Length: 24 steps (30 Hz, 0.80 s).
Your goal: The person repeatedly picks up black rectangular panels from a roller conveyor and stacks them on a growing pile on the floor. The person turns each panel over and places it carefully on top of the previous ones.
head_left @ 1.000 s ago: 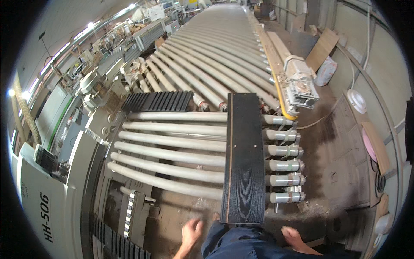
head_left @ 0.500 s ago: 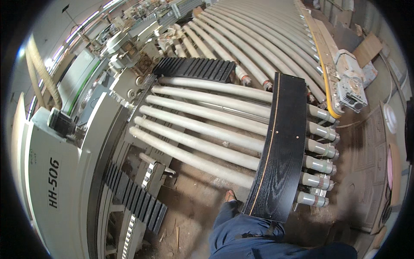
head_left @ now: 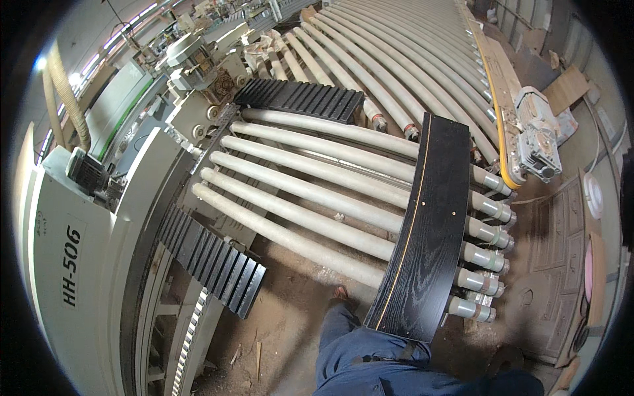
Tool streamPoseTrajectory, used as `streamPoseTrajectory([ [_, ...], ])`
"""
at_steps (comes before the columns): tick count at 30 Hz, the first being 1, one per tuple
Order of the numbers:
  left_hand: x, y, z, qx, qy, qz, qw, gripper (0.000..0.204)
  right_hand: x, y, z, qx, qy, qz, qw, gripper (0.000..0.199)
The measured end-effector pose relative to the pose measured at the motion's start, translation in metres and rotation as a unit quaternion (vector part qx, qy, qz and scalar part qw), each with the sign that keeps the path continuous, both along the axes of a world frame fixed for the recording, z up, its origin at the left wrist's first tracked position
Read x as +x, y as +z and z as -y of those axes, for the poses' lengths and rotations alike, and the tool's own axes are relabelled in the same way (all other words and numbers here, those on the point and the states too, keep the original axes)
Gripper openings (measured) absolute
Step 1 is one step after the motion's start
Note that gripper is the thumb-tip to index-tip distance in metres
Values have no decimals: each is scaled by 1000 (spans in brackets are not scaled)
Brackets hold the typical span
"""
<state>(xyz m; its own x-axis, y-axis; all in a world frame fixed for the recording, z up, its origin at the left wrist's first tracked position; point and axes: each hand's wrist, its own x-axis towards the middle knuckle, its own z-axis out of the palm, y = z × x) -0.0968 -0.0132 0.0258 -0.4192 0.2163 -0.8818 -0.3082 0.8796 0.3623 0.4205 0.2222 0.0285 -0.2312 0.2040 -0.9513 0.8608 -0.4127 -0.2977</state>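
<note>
Neither of my hands shows in the head view. A black wood-grain panel (head_left: pixel 422 237) lies across several pale rollers (head_left: pixel 310 208), right of the middle. Its near end reaches my waist, over my blue clothing (head_left: pixel 376 366). A thin light line runs along the panel's left side, and two small pale spots mark its top. The rollers' capped ends (head_left: pixel 489 256) stick out beyond its right side. What my hands touch or hold, if anything, is hidden.
A large pale machine (head_left: pixel 86 244) stands at the left, with a ribbed black track (head_left: pixel 211 261). Another ribbed black track (head_left: pixel 297 99) lies beyond the near rollers. A long roller conveyor (head_left: pixel 396 59) runs away at the back, with a motor (head_left: pixel 536 152) at its right edge.
The view has shifted a little, and the machine at the left and its near track sit differently in it. The black panel still lies on the rollers.
</note>
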Motion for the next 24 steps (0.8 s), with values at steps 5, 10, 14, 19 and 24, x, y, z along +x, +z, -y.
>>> streamPoseTrajectory([
  [5, -34, -7, -20, 10, -25, 18, 999, 25, -10, 65, -19, -72, 155, -93, 981, 34],
  [10, -64, -19, -29, -1, -22, 54, 998, 25, -151, 197, -182, 67, 155, -229, 959, 40],
  [14, -97, -22, -29, -14, -24, 79, 996, 25, -304, 217, -271, 290, 90, -351, 886, 36],
  [19, -152, -22, -12, 13, -132, 180, 975, 25, -498, 145, -396, 427, 71, -340, 835, 50],
  [24, -202, -1, -33, 336, -213, 183, 899, 27, -637, 109, -449, 606, 13, -244, 757, 74],
])
